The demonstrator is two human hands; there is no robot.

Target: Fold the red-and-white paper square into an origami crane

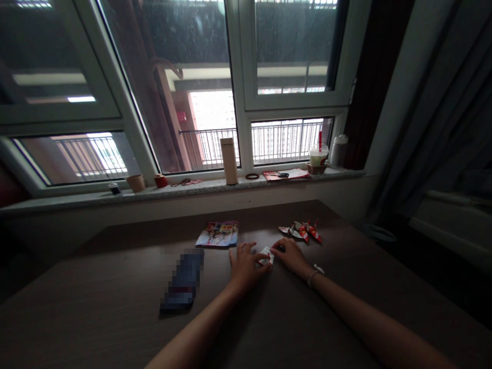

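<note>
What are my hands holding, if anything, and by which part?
Small paper: right hand seems to pinch its right corner, left hand touches its lower edge.

Right hand [292, 257] | wrist bracelet [315, 271] — pale, thin, small whitish piece [319, 268] | forearms [202, 324] — bare

The small folded paper [265, 250] is coloured white and marked with red. The folded paper figures [306, 231] are patterned in red and white. The printed sheets [218, 234] are covered with multicoloured pictures, in which pale blue, red and yellow are seen. The pixelated item [185, 277] is toned dark navy, crossed by a dark red band. The tabletop [115, 277] is coloured dark brown. The windowsill [196, 190] is speckled grey; the tall cylinder [229, 163] is coloured beige, the straw [320, 138] red.
</note>
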